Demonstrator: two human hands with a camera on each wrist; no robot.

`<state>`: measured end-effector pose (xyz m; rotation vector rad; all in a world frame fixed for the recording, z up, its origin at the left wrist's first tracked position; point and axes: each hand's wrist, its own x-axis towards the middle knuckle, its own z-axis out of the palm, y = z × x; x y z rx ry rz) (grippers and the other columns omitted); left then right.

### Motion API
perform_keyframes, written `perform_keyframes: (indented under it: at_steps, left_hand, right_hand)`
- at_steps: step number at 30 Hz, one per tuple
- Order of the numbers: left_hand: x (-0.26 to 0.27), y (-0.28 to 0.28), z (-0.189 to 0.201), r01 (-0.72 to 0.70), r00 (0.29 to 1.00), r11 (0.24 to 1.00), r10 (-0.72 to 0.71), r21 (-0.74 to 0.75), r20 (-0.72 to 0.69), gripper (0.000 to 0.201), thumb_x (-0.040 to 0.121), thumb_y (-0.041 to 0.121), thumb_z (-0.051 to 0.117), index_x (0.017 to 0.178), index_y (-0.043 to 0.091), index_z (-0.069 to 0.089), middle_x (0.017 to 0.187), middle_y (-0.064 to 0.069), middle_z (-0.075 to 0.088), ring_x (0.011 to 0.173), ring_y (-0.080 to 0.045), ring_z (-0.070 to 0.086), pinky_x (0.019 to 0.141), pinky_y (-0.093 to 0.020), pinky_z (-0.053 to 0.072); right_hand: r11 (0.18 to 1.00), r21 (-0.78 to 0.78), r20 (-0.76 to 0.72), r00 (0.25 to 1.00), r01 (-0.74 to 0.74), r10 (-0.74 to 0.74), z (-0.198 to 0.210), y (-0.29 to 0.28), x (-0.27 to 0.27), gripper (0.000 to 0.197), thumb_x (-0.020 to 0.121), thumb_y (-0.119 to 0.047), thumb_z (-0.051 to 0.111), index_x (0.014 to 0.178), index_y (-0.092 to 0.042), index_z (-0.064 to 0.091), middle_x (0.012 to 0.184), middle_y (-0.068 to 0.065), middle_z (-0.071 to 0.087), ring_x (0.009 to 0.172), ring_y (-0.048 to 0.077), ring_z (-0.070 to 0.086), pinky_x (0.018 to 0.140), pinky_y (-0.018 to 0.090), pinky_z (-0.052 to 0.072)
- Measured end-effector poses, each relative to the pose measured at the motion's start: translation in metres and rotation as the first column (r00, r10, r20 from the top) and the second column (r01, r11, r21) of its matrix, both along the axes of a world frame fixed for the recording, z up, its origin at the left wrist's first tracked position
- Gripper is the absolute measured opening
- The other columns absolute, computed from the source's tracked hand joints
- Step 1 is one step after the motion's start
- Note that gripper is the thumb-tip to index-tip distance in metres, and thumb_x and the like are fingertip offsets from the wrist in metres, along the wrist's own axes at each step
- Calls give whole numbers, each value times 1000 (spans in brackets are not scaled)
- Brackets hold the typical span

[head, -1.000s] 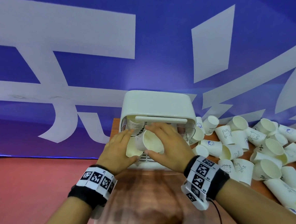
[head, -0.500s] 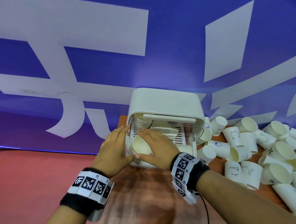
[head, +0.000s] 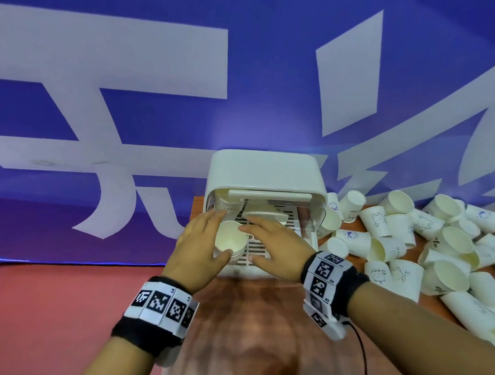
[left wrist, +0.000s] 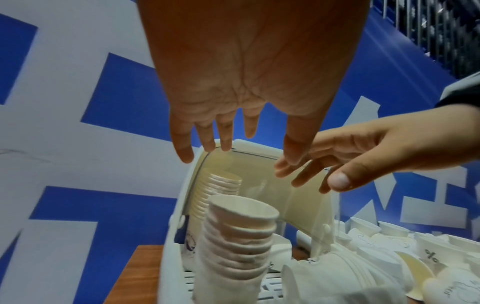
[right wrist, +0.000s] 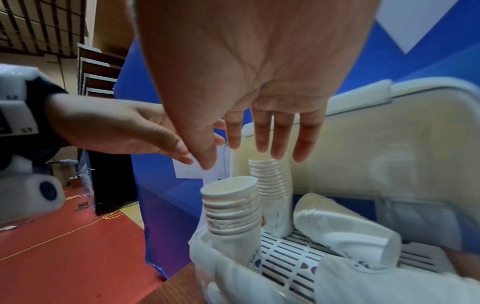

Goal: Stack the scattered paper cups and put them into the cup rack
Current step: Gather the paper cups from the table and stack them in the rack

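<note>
A stack of white paper cups [head: 231, 242] stands upright, mouth up, in the front left corner of the white cup rack [head: 264, 183], whose lid is raised. My left hand [head: 206, 238] and right hand [head: 260, 241] hover either side of the stack's top, fingers straight, holding nothing. In the left wrist view, the left hand [left wrist: 228, 133] is spread above the stack [left wrist: 239, 236]. The right wrist view shows the right hand [right wrist: 246, 144] clear of the stack [right wrist: 233, 209]. A taller stack [right wrist: 272, 185] stands behind, and another stack [right wrist: 337, 222] lies on the slatted floor.
Many loose white paper cups [head: 415, 236] lie scattered on the wooden table [head: 247, 316] right of the rack. A blue and white banner [head: 150, 106] hangs close behind the rack. Red floor [head: 46, 312] lies to the left beyond the table's edge.
The stack went from tilted in my hands to upright in the rack's front left corner. Both hands have let go of it and opened.
</note>
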<state>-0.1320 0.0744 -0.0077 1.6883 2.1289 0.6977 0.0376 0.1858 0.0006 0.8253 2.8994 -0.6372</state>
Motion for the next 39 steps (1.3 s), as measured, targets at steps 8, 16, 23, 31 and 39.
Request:
perform_keyframes:
  at_steps: [8,16,23,31,39]
  left_hand:
    - [63,22,7,167,984,985,-163,48,-73,62,82,35,58,140,28,34,140,8,40,130,-16,36,110,-28,20]
    - [141,73,-1,262,964,965,-263,-28,-37,62,84,30,60,140,26,34,143,4,37,131,-17,33,108,-35,30]
    - [198,119,-12,260,965,962,-262,-85,-7,61,84,27,60,139,22,36,141,2,39,128,-17,39,106,-32,33]
    - [226,167,-30,172,973,957,-201,-232,-110,49,89,32,54,135,25,41,149,3,30,134,-18,29,110,-33,27]
    - [242,192,-45,104,956,931,-190,-350,-221,50,90,35,51,137,26,40,152,0,24,139,-20,20,112,-37,16]
  right_hand:
    - [990,-5,22,990,141,-141,2,3,86,48,89,-34,55,135,-26,44,141,-5,40,127,15,42,102,32,38]
    - [953,3,93,949,303,-302,0,49,172,41,88,-29,56,128,-24,51,132,-3,49,119,18,48,97,35,41]
    - [907,-44,134,902,419,-410,-12,93,224,41,91,-35,54,130,-28,47,137,-6,45,124,15,44,99,33,41]
    - [866,-124,170,870,484,-462,-36,132,240,39,89,-34,53,127,-26,47,118,-3,57,106,15,53,89,31,45]
    - [842,-221,190,868,493,-458,-57,149,239,48,90,-34,51,136,-27,38,127,-3,54,116,17,51,95,31,41]
